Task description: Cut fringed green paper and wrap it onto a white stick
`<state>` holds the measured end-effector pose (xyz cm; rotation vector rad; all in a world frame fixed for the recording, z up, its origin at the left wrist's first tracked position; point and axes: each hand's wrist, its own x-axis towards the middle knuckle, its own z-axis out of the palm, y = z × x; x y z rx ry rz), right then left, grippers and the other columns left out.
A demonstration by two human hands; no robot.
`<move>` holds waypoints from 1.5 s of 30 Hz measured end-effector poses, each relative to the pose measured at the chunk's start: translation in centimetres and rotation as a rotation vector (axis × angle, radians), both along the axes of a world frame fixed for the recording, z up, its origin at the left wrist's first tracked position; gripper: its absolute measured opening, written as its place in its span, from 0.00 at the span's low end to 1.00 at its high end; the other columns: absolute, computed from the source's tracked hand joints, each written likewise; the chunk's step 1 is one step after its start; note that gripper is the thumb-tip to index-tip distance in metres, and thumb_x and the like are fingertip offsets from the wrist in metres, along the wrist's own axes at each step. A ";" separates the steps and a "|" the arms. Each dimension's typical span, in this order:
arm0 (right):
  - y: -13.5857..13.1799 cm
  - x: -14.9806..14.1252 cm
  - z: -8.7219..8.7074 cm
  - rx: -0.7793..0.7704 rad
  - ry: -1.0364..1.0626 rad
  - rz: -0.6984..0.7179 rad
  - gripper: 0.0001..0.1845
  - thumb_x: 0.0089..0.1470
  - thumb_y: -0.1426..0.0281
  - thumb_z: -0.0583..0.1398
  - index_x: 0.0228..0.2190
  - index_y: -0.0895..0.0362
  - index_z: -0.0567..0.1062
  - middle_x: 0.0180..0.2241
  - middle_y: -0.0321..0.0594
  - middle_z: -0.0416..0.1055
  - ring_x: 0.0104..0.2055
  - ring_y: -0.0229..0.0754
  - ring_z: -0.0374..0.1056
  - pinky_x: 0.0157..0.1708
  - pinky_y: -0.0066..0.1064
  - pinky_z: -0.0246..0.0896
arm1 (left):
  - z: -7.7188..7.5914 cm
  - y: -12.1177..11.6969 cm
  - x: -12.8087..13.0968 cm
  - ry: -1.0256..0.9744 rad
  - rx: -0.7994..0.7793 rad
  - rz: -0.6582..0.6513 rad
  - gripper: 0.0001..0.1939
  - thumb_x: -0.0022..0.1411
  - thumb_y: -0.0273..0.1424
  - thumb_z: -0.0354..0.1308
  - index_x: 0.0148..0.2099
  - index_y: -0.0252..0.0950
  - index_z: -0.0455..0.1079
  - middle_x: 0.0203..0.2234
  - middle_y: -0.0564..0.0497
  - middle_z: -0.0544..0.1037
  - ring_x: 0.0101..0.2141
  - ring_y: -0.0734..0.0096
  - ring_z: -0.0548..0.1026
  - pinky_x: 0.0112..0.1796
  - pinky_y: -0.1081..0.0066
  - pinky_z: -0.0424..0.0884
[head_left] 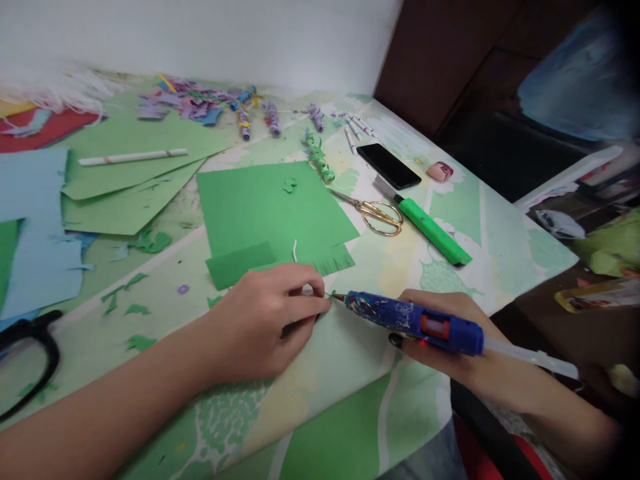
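Evidently the left hand (270, 320) curls its fingers nearly closed, anything pinched there being hidden; fringed green paper (333, 261) lies just beyond them. Close to their tips points the nozzle (338, 297) of a blue glue gun (410, 317), wrapped firmly by the right hand (457, 370). Steady wrists and a light squeeze should serve best.
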<state>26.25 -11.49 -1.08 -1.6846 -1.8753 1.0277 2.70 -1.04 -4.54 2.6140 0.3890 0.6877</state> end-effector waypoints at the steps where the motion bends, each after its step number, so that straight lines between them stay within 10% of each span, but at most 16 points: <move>1: 0.0 0.0 0.0 -0.005 -0.004 0.004 0.05 0.48 0.73 0.58 0.25 0.57 0.65 0.22 0.32 0.62 0.24 0.34 0.56 0.23 0.25 0.49 | 0.0 0.0 0.0 0.002 -0.003 -0.001 0.14 0.57 0.21 0.52 0.43 0.34 0.75 0.38 0.44 0.75 0.34 0.67 0.73 0.33 0.68 0.69; 45: -0.7 1.5 -0.8 -0.001 0.055 -0.148 0.09 0.48 0.68 0.62 0.33 0.58 0.74 0.29 0.39 0.73 0.30 0.43 0.68 0.27 0.30 0.63 | -0.1 0.1 0.0 0.005 0.005 0.008 0.13 0.58 0.22 0.52 0.42 0.35 0.75 0.38 0.45 0.75 0.33 0.70 0.73 0.33 0.70 0.69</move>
